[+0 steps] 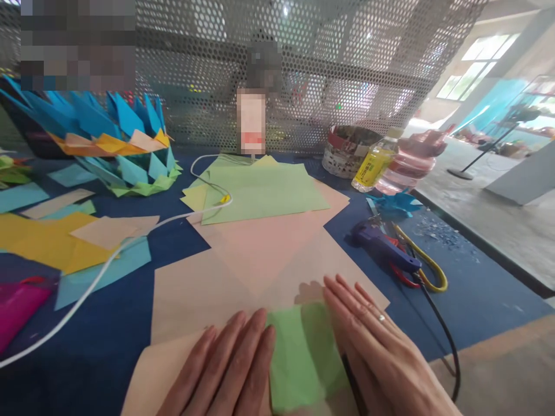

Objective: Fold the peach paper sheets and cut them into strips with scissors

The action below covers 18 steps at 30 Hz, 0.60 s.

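Note:
A small green paper [303, 352] lies between my two hands on large pale peach sheets [186, 294]. My left hand [229, 370] rests on its left edge, fingers stretched out and palm down. My right hand [381, 346], with a ring on one finger, lies flat along its right side, fingers extended. Under the right hand a thin dark strip [353, 381] shows; its kind I cannot make out. Ahead of my hands, larger light green sheets [264, 190] are stacked on the peach paper.
A purple glue gun [385, 245] and yellow-and-red-handled scissors [437, 277] lie right. Behind them stand a yellow-labelled bottle [370, 167], a pink jug [411, 162] and a round container [342, 156]. Left are a folded-paper basket [125, 144], loose coloured papers [39, 237] and a white cable [97, 283].

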Each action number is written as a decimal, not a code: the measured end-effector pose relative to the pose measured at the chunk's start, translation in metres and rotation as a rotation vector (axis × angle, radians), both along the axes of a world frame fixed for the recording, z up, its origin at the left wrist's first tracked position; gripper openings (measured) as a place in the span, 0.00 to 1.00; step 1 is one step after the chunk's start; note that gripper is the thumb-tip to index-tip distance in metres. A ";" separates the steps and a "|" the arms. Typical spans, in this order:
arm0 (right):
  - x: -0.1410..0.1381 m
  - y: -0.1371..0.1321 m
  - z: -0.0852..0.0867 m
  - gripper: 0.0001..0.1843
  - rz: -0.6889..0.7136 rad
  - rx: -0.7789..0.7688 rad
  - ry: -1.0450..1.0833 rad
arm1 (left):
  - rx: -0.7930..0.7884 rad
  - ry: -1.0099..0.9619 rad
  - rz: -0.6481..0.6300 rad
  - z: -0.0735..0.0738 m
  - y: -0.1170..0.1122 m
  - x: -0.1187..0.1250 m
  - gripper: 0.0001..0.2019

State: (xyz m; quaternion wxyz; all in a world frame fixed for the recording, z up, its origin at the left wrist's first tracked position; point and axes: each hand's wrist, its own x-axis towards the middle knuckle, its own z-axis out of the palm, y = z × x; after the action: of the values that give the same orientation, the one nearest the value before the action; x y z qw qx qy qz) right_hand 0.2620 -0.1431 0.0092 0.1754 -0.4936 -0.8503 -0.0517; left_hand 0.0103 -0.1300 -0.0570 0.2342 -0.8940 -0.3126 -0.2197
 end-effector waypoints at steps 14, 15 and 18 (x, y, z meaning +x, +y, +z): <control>-0.053 -0.001 -0.027 0.24 0.222 0.263 -0.212 | -0.050 -0.048 0.039 0.005 -0.007 0.006 0.22; -0.051 -0.001 -0.028 0.24 0.221 0.269 -0.215 | -0.029 -0.020 0.027 0.007 -0.006 0.004 0.23; -0.041 -0.003 -0.032 0.25 0.228 0.255 -0.215 | 0.002 0.034 0.017 0.010 -0.001 0.001 0.25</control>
State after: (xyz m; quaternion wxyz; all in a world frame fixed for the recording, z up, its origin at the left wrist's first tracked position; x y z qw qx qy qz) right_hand 0.2215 -0.1459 -0.0226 0.1494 -0.3593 -0.9012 -0.1910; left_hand 0.0108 -0.1311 -0.0467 0.2423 -0.8947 -0.3158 -0.2027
